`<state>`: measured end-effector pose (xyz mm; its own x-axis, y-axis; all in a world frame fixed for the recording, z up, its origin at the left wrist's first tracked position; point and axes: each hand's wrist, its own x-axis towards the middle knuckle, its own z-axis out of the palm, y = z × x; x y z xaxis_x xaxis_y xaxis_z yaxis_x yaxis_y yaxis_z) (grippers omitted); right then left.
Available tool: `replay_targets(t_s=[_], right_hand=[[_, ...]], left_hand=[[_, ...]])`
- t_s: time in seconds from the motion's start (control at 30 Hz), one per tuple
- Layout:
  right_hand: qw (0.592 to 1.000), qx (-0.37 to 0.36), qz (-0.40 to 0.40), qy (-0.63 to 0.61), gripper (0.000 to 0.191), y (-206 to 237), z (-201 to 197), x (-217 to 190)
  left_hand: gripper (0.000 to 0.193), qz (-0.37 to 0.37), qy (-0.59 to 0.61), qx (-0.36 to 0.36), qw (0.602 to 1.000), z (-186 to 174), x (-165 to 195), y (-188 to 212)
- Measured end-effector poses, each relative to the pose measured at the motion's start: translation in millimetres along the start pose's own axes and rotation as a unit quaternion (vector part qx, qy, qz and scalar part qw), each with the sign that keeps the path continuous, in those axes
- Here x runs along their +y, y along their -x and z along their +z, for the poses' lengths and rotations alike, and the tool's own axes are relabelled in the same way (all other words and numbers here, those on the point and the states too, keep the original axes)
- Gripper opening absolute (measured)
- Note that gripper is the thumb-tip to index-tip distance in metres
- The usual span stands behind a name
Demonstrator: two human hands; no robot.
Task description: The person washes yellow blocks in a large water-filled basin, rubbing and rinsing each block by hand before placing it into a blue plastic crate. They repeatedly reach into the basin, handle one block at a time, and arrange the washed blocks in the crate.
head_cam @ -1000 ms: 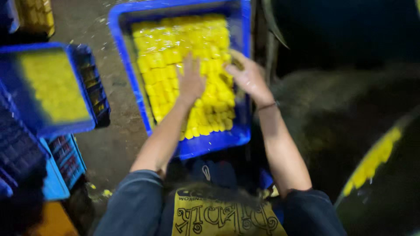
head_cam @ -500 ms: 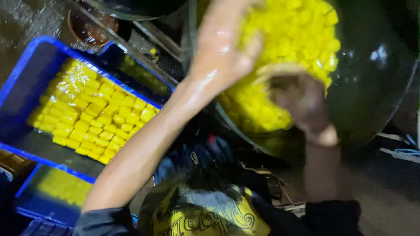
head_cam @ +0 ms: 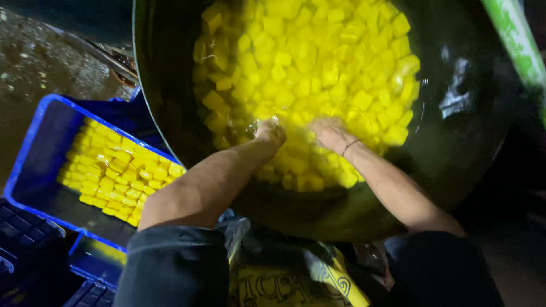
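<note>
A big dark round pan [head_cam: 455, 142] holds yellow liquid and a heap of yellow cubes [head_cam: 307, 62]. My left hand [head_cam: 268, 132] and my right hand [head_cam: 329, 134] are both plunged among the cubes near the pan's near side. The fingers are under the cubes and liquid, so what they hold is hidden. A thin band circles my right wrist. To the left and lower stands a blue crate [head_cam: 34, 148] with yellow cubes [head_cam: 116, 170] laid in rows.
More blue crates [head_cam: 28, 233] stack at the lower left. Wet dark ground [head_cam: 51, 62] lies at the upper left. A green pole [head_cam: 515, 40] crosses the upper right corner. A yellow patterned apron [head_cam: 284, 284] hangs below me.
My hands left the blue crate, swung right to the pan and have sunk from above the cubes down into them. The view has followed to the pan.
</note>
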<state>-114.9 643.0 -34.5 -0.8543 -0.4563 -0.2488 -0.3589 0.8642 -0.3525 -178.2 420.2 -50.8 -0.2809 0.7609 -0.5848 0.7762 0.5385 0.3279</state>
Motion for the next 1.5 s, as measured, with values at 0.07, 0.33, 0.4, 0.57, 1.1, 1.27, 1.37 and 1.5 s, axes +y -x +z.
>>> replay_targets(t_s=[0.07,0.33,0.4,0.57,1.1,1.27,1.37,1.5], right_hand=[[0.999,-0.013,-0.003,-0.033,0.047,-8,-16,3],[0.895,-0.109,0.149,-0.407,0.040,-78,-135,45],[0.895,-0.059,0.206,-0.393,0.032,-111,-156,53],[0.974,0.165,0.138,-0.065,0.026,-202,-171,50],[0.611,0.208,0.206,-0.736,0.041,-158,-143,71],[0.566,0.167,0.165,-0.790,0.043,-109,-151,55],[0.692,0.183,0.139,-0.684,0.041,-108,-155,43],[0.868,0.244,0.104,-0.419,0.032,-112,-162,27]], left_hand=[[0.017,-0.004,0.021,-0.008,1.000,7,-10,-4],[0.015,-0.015,0.206,0.002,0.978,-44,-42,29],[0.015,-0.045,0.242,0.083,0.966,-77,-57,29],[0.016,-0.167,0.158,0.314,0.921,-119,-90,-14],[0.047,0.003,0.663,0.432,0.611,-135,-111,-31],[0.050,-0.014,0.854,0.356,0.379,-150,-85,-62],[0.045,0.050,0.898,0.376,0.220,-162,-62,-77],[0.034,0.074,0.940,0.320,0.092,-174,-37,-83]])
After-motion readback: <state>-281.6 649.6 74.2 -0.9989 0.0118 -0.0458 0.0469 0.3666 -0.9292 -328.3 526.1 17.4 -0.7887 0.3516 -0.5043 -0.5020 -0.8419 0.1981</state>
